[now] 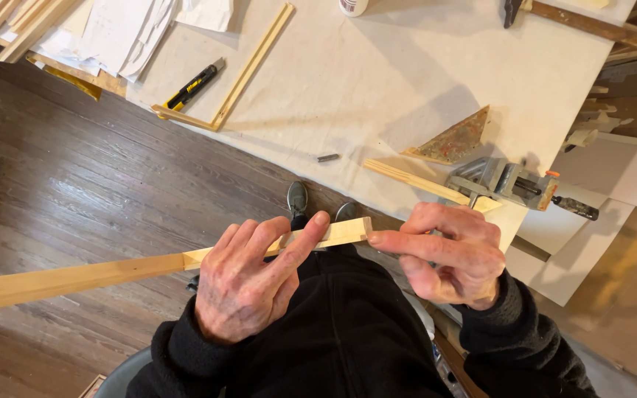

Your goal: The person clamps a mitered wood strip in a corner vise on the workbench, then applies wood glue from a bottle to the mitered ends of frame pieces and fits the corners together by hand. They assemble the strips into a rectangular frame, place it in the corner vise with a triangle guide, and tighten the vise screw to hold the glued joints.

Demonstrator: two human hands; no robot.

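1. The left hand (248, 284) grips a long pale wood strip (75, 276) near its right end, fingers wrapped over it and forefinger stretched along its top edge.
2. The strip is held in the air over the dark wood floor (75, 177), just short of the counter (377, 81), running out past the left of the view.
3. The right hand (451, 254) is half curled; its forefinger tip touches the strip's cut end, grasping nothing.
4. On the cloth-covered counter lie a metal corner clamp (503, 180) holding another strip (414, 180), a triangular wood piece (455, 140), a yellow utility knife (193, 86) and an L-shaped frame corner (248, 70).
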